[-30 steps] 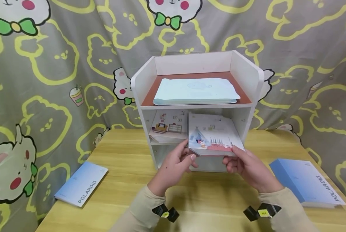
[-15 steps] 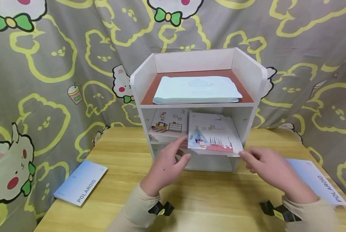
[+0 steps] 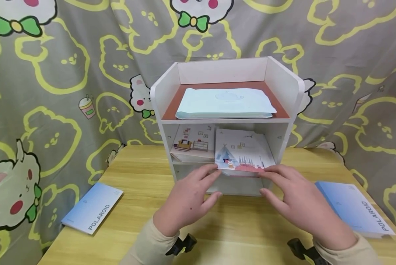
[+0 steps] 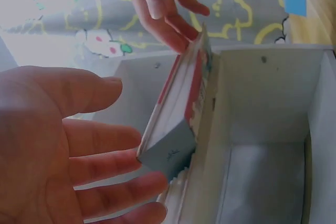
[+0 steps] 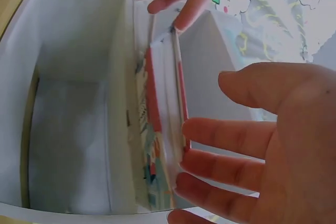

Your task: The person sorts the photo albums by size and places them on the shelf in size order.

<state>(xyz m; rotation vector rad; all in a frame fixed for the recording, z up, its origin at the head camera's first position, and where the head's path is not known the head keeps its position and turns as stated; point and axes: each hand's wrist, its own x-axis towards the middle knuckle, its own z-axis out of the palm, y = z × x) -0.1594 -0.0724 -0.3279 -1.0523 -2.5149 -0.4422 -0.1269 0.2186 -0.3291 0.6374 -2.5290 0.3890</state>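
Both hands at the jutting book's front edge, fingers extended, gripping nothing.
The tent book (image 3: 245, 147) lies in the right half of the rack (image 3: 284, 90)'s middle level, its front jutting past the board; left hand (image 3: 186, 200) and right hand (image 3: 300, 204) touch near its front corners. Uneven pushing might skew it into the neighbouring stack (image 3: 192, 141) just to its left, or against the right wall; left jutting, it might tip out if knocked. That stack and wall leave little sideways room, and the top board, bearing a whale-printed pad (image 3: 225, 102), roofs the slot. On the table (image 3: 144, 184), a thin blue book (image 3: 93, 208) lies well apart; a thicker blue one (image 3: 357, 208) sits by the right wrist.
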